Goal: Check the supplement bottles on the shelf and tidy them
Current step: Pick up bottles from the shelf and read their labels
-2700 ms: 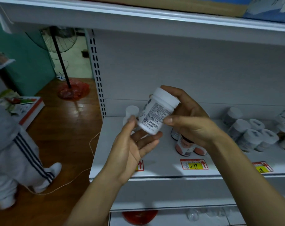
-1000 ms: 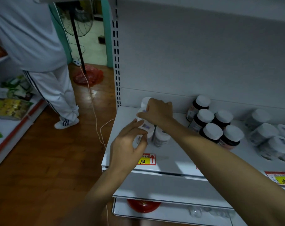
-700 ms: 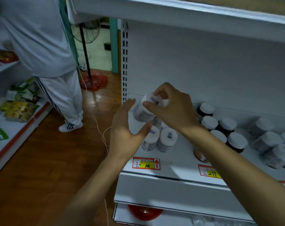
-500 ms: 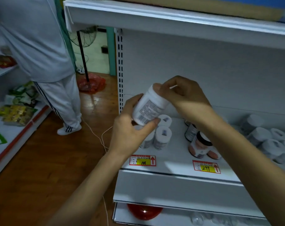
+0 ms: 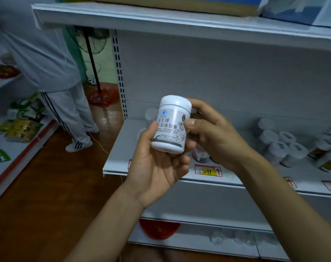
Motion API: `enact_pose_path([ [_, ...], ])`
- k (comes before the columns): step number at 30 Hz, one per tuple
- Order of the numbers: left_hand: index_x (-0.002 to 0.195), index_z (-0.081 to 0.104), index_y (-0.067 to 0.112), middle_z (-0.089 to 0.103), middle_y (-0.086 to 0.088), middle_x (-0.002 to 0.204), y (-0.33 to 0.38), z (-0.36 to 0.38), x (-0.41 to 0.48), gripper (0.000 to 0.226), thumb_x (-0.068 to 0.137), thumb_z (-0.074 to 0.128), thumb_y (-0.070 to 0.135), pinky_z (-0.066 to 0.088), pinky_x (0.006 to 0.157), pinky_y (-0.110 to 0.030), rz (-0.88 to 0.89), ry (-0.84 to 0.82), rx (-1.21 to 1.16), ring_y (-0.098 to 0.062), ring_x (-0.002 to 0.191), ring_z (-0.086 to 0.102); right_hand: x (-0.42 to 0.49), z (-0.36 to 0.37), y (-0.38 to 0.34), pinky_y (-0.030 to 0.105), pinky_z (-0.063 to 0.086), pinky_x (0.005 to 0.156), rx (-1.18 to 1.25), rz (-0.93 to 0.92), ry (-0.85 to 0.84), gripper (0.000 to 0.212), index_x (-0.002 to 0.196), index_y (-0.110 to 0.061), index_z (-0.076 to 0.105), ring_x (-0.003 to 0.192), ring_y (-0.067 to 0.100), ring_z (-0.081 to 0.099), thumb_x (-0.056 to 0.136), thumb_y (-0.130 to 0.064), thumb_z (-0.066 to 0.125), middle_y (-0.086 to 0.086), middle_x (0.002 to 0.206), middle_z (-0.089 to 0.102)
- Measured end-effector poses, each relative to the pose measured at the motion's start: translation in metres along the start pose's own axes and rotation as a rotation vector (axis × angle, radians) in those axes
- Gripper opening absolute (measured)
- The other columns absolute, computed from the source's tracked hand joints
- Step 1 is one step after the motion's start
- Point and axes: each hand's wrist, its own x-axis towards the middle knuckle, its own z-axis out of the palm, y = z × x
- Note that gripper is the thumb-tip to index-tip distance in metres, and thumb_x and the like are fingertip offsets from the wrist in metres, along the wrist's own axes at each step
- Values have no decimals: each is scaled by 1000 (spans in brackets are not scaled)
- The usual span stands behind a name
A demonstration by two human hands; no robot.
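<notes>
I hold a white supplement bottle point(image 5: 171, 125) upright in front of the shelf, its printed label facing me. My left hand point(image 5: 157, 165) cups it from below, thumb on its left side. My right hand point(image 5: 214, 135) grips its right side with thumb and curled fingers. Behind my hands, more white bottles point(image 5: 150, 115) stand on the white shelf point(image 5: 121, 148), mostly hidden. A red-labelled bottle point(image 5: 200, 156) shows under my right hand. Several white-capped bottles point(image 5: 280, 146) cluster at the right.
A person in grey clothes point(image 5: 47, 72) stands at the left by another shelf of packets point(image 5: 21, 127). A standing fan point(image 5: 92, 52) is behind. An upper shelf point(image 5: 179, 17) hangs overhead. Yellow price tag point(image 5: 208, 171) on the shelf edge. A red bowl point(image 5: 159, 228) sits on the lower shelf.
I lifted a white bottle off the shelf's left end and turned it from tilted to upright, label toward me. Both hands stay on it.
</notes>
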Motion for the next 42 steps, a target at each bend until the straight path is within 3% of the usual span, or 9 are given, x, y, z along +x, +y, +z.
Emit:
enact_pose_path([
  [7,93,72,15,69,-10,79,-24,9,1,40,79,58,49,55,53,-23,91,102,229,-16,60,65,-25,-10,8,19,48,59,28,6,86,32,109,-20,61,66,9,62,79,-11,61,6,87,67],
  [11,110,60,20,74,-1,89,-29,11,9,50,67,64,45,56,64,-23,217,199,488,-20,83,72,-25,-21,9,27,51,78,-19,3,150,31,108,-22,65,90,16,66,78,-13,63,0,97,70],
  [18,120,61,11,69,-12,113,1,-10,15,45,82,52,33,58,83,-34,172,171,175,-26,105,64,4,-12,15,15,48,60,91,-8,175,34,110,-17,63,71,4,64,76,-9,61,-7,83,69],
  [24,122,60,20,70,-3,113,24,-33,29,43,81,72,27,56,87,-34,485,291,602,-20,106,67,33,-5,26,32,55,81,44,-19,221,39,114,-22,64,99,24,69,77,-12,68,5,101,71],
  [31,123,51,38,51,10,120,29,-52,43,51,76,71,39,49,91,-21,873,294,1174,-6,116,54,54,-3,29,31,56,71,89,-7,208,47,117,-18,60,91,27,70,72,-7,68,13,100,68],
  [34,126,50,35,59,3,123,32,-52,44,60,71,72,43,55,87,-27,606,258,761,-12,112,62,57,-8,32,34,55,73,186,-24,129,56,121,-14,57,91,26,66,67,-7,69,11,97,67],
  [38,117,69,11,66,-24,117,40,-51,38,70,75,58,66,60,75,-31,-98,85,147,-32,100,69,55,-15,32,36,54,80,236,-51,15,61,126,-17,54,96,23,63,66,-10,66,8,103,66],
  [40,110,72,7,67,-26,112,40,-54,36,65,66,75,55,61,68,-29,-161,3,18,-30,92,72,53,-18,32,38,53,86,224,-41,-14,61,127,-19,55,101,25,62,68,-9,66,9,109,66],
  [42,114,69,7,68,-22,114,35,-55,37,65,59,87,37,60,69,-27,-53,38,48,-29,93,71,50,-20,33,36,54,85,176,-24,-3,58,126,-18,56,103,26,63,70,-9,68,9,109,67],
])
